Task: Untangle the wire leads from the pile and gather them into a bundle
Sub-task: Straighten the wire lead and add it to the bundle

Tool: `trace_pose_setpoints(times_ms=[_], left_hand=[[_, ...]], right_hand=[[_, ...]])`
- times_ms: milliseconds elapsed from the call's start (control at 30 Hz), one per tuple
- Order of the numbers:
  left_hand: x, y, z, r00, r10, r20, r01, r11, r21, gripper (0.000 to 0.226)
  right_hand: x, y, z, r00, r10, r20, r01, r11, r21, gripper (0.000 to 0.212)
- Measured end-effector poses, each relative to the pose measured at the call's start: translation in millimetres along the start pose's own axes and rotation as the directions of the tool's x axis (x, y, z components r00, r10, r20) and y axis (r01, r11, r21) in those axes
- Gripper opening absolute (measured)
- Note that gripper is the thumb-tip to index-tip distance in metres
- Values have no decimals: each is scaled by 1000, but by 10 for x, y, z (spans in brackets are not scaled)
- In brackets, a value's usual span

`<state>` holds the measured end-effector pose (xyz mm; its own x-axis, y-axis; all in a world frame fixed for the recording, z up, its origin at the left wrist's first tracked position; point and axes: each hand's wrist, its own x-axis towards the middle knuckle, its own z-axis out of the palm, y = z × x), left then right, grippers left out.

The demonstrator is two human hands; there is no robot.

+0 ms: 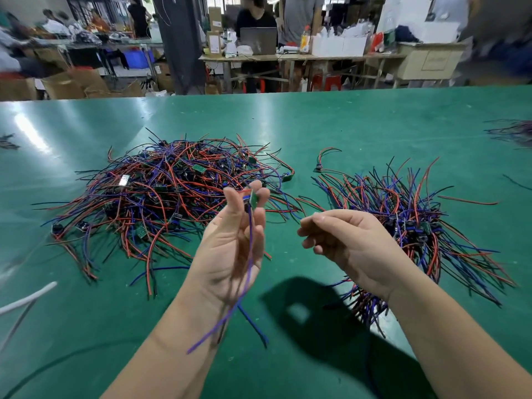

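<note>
The left hand (230,249), raised palm-up over the near edge of the green matte table (345,125), pinches a small green circuit board (254,198) at its fingertips. The board's thin purple and blue wire leads (244,283) hang down past the wrist. The right hand (348,243) hovers beside it, fingers loosely curled with nothing visible in them. A tangled pile of red, blue and black leads (161,191) lies left of the table's middle. A combed bundle of the same leads (408,226) lies toward the right edge.
</note>
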<state>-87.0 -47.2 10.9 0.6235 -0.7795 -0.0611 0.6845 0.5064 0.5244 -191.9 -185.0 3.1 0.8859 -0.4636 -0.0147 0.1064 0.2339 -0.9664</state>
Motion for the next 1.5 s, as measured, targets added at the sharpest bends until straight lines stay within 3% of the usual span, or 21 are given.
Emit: trace_pose_setpoints(times_ms=[67,133,200,233,300,333,400,467,533,600,800,900,1000,1233,1300,1500], left_hand=[[-21,11,27,999,-23,30,20,996,87,48],[-18,-72,31,999,44,-23,-29,901,433,38],[-10,-183,-8,985,169,-30,-86,640,764,42],[-6,-225,-47,971,240,17,-123,434,892,45],[-9,-263,-116,938,306,164,-163,-29,986,50],[-15,-265,-135,929,294,225,-178,-178,968,59],[-9,-290,-166,920,252,301,-228,-282,932,71],[-7,-324,-181,910,228,347,-260,-341,904,75],[-15,-348,-170,891,228,392,-291,-378,879,76],[-26,-372,-146,885,242,399,-299,-362,883,76],[-60,-383,-103,875,402,269,-238,-127,963,44],[-87,-390,-99,853,387,352,-293,-203,934,59],[-100,-383,-71,848,337,409,-328,-273,905,72],[-81,-342,-70,832,288,475,-452,-144,880,70],[-70,-340,-81,819,302,488,-464,-152,873,68],[-50,-339,-117,808,447,384,-343,-172,923,52]], right_hand=[[7,3,0,1000,9,16,-9,1000,21,21],[21,12,-2,999,23,41,-24,999,26,22],[29,36,-1,996,60,65,-59,998,-9,29],[29,57,-5,994,86,73,-82,995,-62,32],[21,107,-3,988,134,80,-112,966,-234,23],[17,129,4,986,146,76,-115,943,-313,14],[6,160,14,989,136,57,-101,906,-411,13],[-5,170,28,994,108,32,-84,900,-428,26],[0,168,36,997,73,0,-66,907,-416,28],[30,177,28,997,38,-62,-60,914,-401,9],[65,165,-23,992,57,-109,-78,977,-199,7],[65,187,-34,990,127,-62,-137,968,-209,14],[70,175,-33,980,198,9,-196,975,-108,20],[83,94,-98,963,262,56,-266,959,101,29],[83,72,-84,968,248,46,-252,959,132,25],[99,50,-84,984,120,-131,-106,988,111,8]])
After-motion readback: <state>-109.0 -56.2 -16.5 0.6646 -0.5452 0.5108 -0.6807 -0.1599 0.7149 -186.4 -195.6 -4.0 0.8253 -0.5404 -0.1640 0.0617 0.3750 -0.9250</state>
